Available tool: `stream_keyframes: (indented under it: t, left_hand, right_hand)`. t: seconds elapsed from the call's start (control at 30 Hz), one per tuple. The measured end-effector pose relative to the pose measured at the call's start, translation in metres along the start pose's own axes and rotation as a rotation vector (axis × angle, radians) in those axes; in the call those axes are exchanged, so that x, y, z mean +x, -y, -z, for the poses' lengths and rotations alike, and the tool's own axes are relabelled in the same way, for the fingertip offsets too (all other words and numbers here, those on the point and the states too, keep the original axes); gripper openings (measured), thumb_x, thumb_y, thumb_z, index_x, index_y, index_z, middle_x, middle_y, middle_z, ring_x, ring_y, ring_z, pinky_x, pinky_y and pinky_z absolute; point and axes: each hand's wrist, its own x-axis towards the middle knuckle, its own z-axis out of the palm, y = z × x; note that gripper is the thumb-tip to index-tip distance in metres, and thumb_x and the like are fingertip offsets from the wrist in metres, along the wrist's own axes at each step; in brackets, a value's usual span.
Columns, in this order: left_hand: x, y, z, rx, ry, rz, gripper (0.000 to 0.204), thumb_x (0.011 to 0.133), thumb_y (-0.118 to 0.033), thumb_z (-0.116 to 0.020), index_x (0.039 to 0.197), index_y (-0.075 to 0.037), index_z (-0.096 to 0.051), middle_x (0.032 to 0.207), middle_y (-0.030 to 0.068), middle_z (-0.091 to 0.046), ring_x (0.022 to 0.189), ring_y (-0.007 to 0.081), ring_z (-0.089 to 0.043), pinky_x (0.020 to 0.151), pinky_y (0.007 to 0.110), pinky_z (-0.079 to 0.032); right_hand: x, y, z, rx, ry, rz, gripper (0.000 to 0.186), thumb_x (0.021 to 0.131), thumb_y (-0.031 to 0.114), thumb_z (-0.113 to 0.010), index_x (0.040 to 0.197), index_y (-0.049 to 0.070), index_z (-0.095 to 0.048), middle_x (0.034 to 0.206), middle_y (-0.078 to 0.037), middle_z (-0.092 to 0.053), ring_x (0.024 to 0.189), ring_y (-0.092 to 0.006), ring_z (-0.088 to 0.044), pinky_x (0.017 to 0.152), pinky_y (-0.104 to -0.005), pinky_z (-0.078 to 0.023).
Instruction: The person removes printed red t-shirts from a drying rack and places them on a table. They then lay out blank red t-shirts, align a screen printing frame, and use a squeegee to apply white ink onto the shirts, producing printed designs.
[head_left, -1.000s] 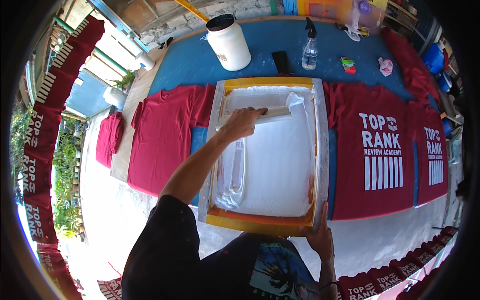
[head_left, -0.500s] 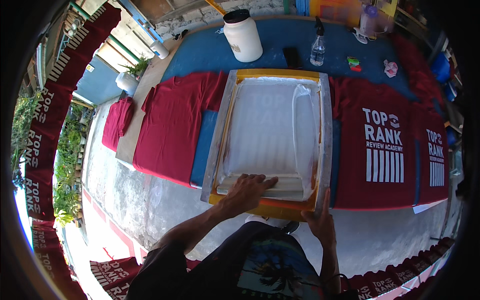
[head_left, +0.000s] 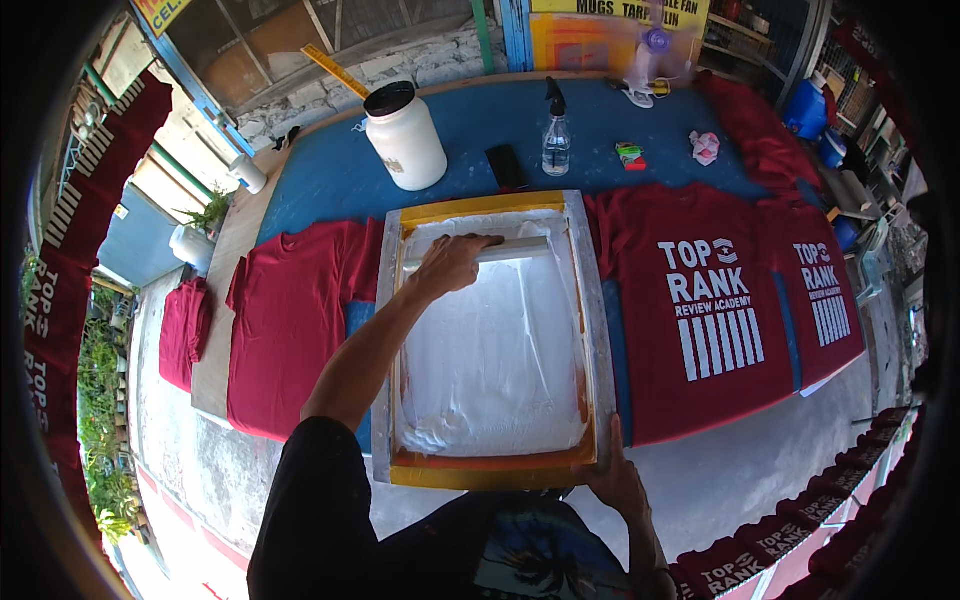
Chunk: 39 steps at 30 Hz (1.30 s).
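Note:
A screen printing frame (head_left: 601,330) with yellow tape along its inner edges lies before me, its mesh covered in white ink (head_left: 490,370). My left hand (head_left: 457,264) is closed on a squeegee (head_left: 520,249) near the far end of the mesh. Below the blade the ink spreads in streaks, with a thicker ridge at the near end. My right hand (head_left: 617,482) grips the frame's near right corner, thumb by the near edge and fingers along the side. To the left lies a plain maroon T-shirt (head_left: 290,320); to the right, a maroon T-shirt (head_left: 645,350) with a white print.
On the blue table (head_left: 320,180) stand a white jar (head_left: 408,145) and a clear spray bottle (head_left: 556,145). A dark flat object (head_left: 506,167), a green-red packet (head_left: 631,157) and crumpled paper (head_left: 705,148) lie near them. Printed maroon cloths (head_left: 70,340) hang at the left.
My left hand has moved the squeegee from the near end of the mesh to the far end. My right hand stays at the frame's corner. The view has shifted.

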Motion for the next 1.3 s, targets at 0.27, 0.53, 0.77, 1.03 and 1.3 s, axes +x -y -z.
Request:
stream_keyframes:
  t: [0.27, 0.53, 0.77, 1.03, 1.3]
  left_hand:
    - [0.067, 0.038, -0.019, 0.107, 0.008, -0.086, 0.067, 0.088, 0.007, -0.069, 0.150, -0.019, -0.064, 0.142, 0.0160, -0.070, 0.125, 0.0320, -0.069, 0.115, 0.047, -0.051]
    - [-0.029, -0.012, -0.036, 0.090, -0.006, -0.123, 0.064, 0.090, 0.009, -0.064, 0.148, -0.019, -0.065, 0.129, 0.0156, -0.074, 0.119, 0.0344, -0.070, 0.100, 0.057, -0.055]
    - [-0.177, -0.095, -0.069, 0.066, 0.038, -0.085, 0.068, 0.088, 0.007, -0.067, 0.151, -0.018, -0.060, 0.135, 0.0161, -0.066, 0.128, 0.0355, -0.064, 0.109, 0.057, -0.047]
    - [-0.278, -0.156, -0.095, -0.007, -0.042, -0.045, 0.068, 0.089, 0.003, -0.066, 0.153, -0.016, -0.056, 0.137, 0.0195, -0.060, 0.128, 0.0350, -0.058, 0.109, 0.056, -0.039]
    - [-0.294, -0.160, -0.114, 0.008, -0.082, -0.048, 0.076, 0.082, 0.000, -0.076, 0.154, -0.013, -0.055, 0.145, 0.0218, -0.053, 0.139, 0.0387, -0.048, 0.110, 0.060, -0.036]
  right_hand:
    - [0.002, -0.001, -0.001, -0.010, -0.009, -0.004, 0.125, 0.086, 0.048, -0.087, 0.171, 0.006, -0.006, 0.107, -0.037, -0.074, 0.100, -0.0555, -0.073, 0.085, -0.0578, -0.062]
    - [0.002, -0.004, -0.002, 0.005, 0.000, 0.009, 0.125, 0.086, 0.049, -0.086, 0.171, 0.005, -0.005, 0.111, -0.036, -0.074, 0.102, -0.0541, -0.073, 0.086, -0.0573, -0.062]
    - [0.002, -0.009, -0.005, 0.048, -0.020, 0.085, 0.121, 0.089, 0.041, -0.085, 0.172, 0.006, -0.004, 0.119, -0.035, -0.073, 0.105, -0.0536, -0.073, 0.090, -0.0564, -0.062]
    - [0.002, -0.012, -0.005, 0.078, 0.001, 0.119, 0.120, 0.091, 0.039, -0.083, 0.172, 0.010, 0.000, 0.122, -0.039, -0.070, 0.106, -0.0554, -0.072, 0.093, -0.0569, -0.061]
    - [0.001, -0.005, -0.005, 0.050, -0.001, 0.040, 0.121, 0.089, 0.037, -0.085, 0.173, 0.013, -0.001, 0.119, -0.037, -0.072, 0.107, -0.0542, -0.073, 0.092, -0.0549, -0.060]
